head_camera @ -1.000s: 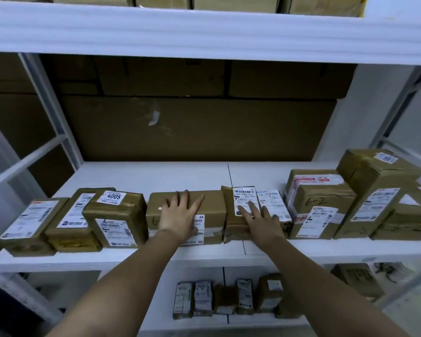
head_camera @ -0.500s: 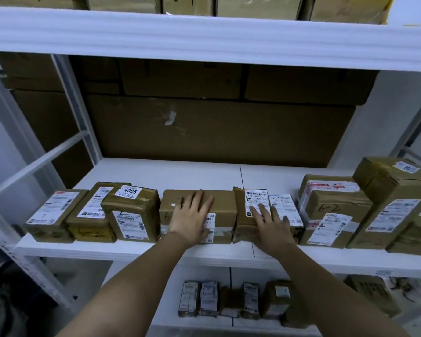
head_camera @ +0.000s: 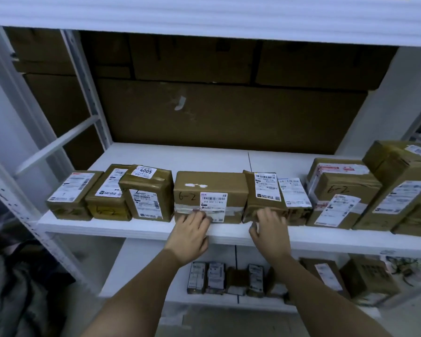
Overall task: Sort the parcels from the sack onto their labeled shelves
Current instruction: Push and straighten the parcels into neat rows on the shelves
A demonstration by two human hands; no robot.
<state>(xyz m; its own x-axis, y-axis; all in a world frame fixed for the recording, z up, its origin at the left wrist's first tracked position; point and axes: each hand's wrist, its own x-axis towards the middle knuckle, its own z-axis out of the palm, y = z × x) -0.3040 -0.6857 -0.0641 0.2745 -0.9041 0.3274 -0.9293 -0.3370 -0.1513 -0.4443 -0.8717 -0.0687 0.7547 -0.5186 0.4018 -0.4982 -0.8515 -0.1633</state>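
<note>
A row of brown taped parcels lines the front of the white middle shelf (head_camera: 141, 229). The wide parcel marked 6-2 (head_camera: 209, 188) lies in the middle, and my left hand (head_camera: 190, 235) hovers at its lower front edge, fingers loosely curled and holding nothing. To its right stands a smaller parcel with a barcode label (head_camera: 264, 195). My right hand (head_camera: 270, 233) is at that parcel's front lower edge, fingertips touching or nearly touching it, with no grip. A parcel labelled 4005 (head_camera: 147, 190) stands to the left of the wide one.
More parcels fill the shelf's right end (head_camera: 343, 190) and left end (head_camera: 73, 194). Large cardboard boxes (head_camera: 229, 113) stand behind. The lower shelf holds several small packets (head_camera: 214, 278). A dark sack (head_camera: 17, 288) lies at the lower left. The upper shelf's edge (head_camera: 204, 18) overhangs.
Both hands have slid back off the parcel tops to the shelf's front edge. The view has moved closer and shifted slightly left.
</note>
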